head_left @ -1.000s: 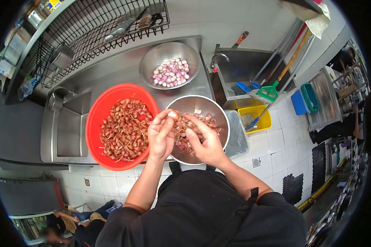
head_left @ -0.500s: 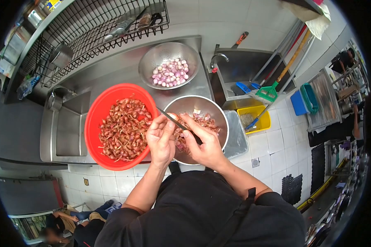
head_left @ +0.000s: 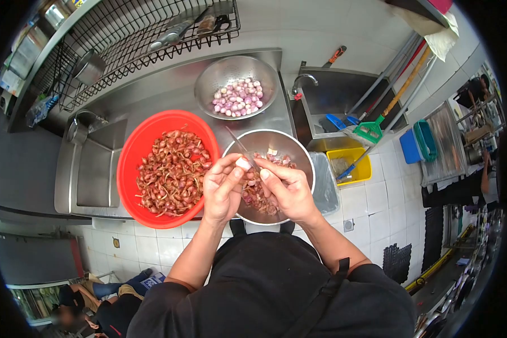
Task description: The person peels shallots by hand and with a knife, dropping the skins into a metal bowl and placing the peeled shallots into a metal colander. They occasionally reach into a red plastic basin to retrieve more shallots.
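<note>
One pale shallot (head_left: 243, 163) is pinched in left hand (head_left: 222, 188) fingers, above bowl (head_left: 302, 155) of skins (head_left: 260, 201); right hand (head_left: 293, 194) grips knife (head_left: 239, 141) beside it. Red basin (head_left: 128, 174) of unpeeled shallots (head_left: 172, 174) left, colander (head_left: 207, 93) behind. Blue-white item (head_left: 154, 280), lower left: print too small to read.

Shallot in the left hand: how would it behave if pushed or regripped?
The shallot would likely roll, given its rounded shape. Its pale, peeled-looking surface suggests it may be slippery. Probably light too: it's small within the left hand's pinch.

A green-headed broom (head_left: 369, 130) leans near a yellow bin (head_left: 364, 169).
</note>
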Demonstrator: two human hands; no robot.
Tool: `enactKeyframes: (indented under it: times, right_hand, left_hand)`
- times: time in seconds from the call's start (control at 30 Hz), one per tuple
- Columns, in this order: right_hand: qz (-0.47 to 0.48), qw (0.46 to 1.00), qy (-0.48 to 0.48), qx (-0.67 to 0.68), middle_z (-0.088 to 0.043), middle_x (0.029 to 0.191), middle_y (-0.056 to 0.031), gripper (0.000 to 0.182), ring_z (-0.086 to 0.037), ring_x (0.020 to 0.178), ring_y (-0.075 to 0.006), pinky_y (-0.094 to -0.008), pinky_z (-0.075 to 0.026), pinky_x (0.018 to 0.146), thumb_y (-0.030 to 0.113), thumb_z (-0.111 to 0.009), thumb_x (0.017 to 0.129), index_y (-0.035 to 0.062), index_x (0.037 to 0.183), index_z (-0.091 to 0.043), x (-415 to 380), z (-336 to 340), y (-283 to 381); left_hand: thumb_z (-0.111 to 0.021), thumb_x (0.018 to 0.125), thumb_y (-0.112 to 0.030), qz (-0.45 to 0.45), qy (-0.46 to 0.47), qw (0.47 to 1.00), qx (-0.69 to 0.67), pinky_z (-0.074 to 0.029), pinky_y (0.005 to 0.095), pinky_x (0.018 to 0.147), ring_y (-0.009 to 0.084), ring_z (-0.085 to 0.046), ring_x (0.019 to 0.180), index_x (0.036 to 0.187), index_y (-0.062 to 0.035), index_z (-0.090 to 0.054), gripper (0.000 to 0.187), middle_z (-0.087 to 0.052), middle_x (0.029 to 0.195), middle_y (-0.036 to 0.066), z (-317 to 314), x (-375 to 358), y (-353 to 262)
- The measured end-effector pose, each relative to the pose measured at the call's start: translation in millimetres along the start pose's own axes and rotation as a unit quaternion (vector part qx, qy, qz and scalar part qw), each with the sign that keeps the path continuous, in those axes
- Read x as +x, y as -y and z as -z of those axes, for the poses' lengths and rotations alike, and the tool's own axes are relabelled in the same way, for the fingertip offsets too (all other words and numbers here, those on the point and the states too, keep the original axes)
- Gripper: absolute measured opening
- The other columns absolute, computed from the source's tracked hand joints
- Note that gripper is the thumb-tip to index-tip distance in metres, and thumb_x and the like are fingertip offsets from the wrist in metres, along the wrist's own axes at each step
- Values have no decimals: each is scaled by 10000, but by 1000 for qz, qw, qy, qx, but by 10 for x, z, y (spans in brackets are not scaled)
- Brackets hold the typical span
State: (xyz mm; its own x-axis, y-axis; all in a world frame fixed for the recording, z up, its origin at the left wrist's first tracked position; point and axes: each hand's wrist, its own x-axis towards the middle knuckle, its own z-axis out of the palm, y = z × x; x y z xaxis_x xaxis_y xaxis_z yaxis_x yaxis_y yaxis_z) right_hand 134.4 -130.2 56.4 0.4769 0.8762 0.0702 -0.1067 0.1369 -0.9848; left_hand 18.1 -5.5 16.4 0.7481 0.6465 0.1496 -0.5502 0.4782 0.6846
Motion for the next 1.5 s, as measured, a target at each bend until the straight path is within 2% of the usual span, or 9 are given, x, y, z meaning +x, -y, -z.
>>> enactKeyframes:
  times: [0.13, 0.27, 0.43, 0.63, 0.8, 0.97, 1.07, 1.2, 1.5]
  right_hand:
    - [-94, 994, 7, 50, -684, 982, -39, 322, -558, 736, -28, -206, -486, 647, 78, -540, 996, -10, 1299, -603, 16, 54, -60]
    - [-38, 999, -21, 6, -682, 996, -31, 324, -553, 765, -24, -197, -482, 670, 86, -543, 997, -9, 1302, -601, 20, -42, 5]
    - [84, 987, -73, -114, -685, 1184, -149, 341, -623, 1092, -154, -290, -476, 948, 88, -575, 975, -30, 1294, -589, 42, -56, -147]
    - [190, 965, -6, -179, -660, 1218, -198, 369, -638, 1152, -271, -323, -460, 999, 49, -581, 941, -27, 1302, -580, -16, -100, -59]
    - [236, 948, -37, -212, -694, 911, -140, 375, -659, 761, -195, -320, -517, 699, 8, -579, 918, 12, 1291, -612, -13, -149, -148]
    - [172, 971, -34, -160, -690, 849, -89, 312, -607, 688, -107, -260, -495, 653, 47, -584, 943, -3, 1245, -643, -17, -121, -99]
    - [-71, 997, 10, 42, -647, 851, 22, 312, -515, 696, -9, -205, -446, 607, 106, -557, 995, -11, 1276, -621, -53, -14, -56]
    - [-50, 998, -10, 23, -644, 845, 24, 314, -505, 682, -4, -202, -436, 597, 102, -556, 994, -15, 1278, -619, -17, -37, -39]
    - [43, 994, -76, -62, -700, 1136, -124, 315, -610, 1024, -111, -262, -473, 912, 103, -557, 991, -47, 1263, -610, 41, -46, -193]
  left_hand:
    - [-568, 959, -8, 28, 16, 999, -27, -544, 331, 876, 190, -648, 983, 1270, 34, -552, 314, -658, 1124, 124, 73, 10, -19]
    - [-571, 960, -24, 42, 15, 997, -58, -526, 311, 872, 199, -639, 994, 1266, 34, -553, 312, -658, 1127, 137, 31, 5, -52]
    - [-632, 925, 10, 7, 0, 1000, 10, -546, 299, 845, 160, -647, 947, 1224, 24, -591, 302, -671, 1075, 103, 109, 4, 23]
    - [-688, 876, 44, -28, -19, 996, 79, -546, 266, 821, 145, -659, 922, 1192, 27, -602, 327, -681, 1050, 97, 46, -21, 18]
    - [-697, 864, 55, -45, -15, 995, 83, -548, 278, 819, 160, -666, 951, 1162, 31, -613, 311, -688, 1053, 118, 56, -39, 16]
    - [-678, 881, 49, -29, -5, 997, 76, -555, 289, 812, 166, -668, 945, 1182, 38, -609, 308, -687, 1060, 117, 145, -85, 8]
    - [-660, 906, 22, -9, 28, 999, 36, -557, 284, 803, 160, -667, 930, 1222, 40, -592, 324, -682, 1078, 113, 153, -63, -15]
    - [-637, 928, 0, 47, -8, 999, -14, -556, 275, 786, 155, -665, 911, 1268, 24, -571, 348, -672, 1104, 116, 96, -57, -56]
    - [-597, 953, -12, 34, -1, 999, 14, -547, 289, 812, 185, -662, 948, 1276, 0, -562, 325, -663, 1119, 132, 137, -36, -16]
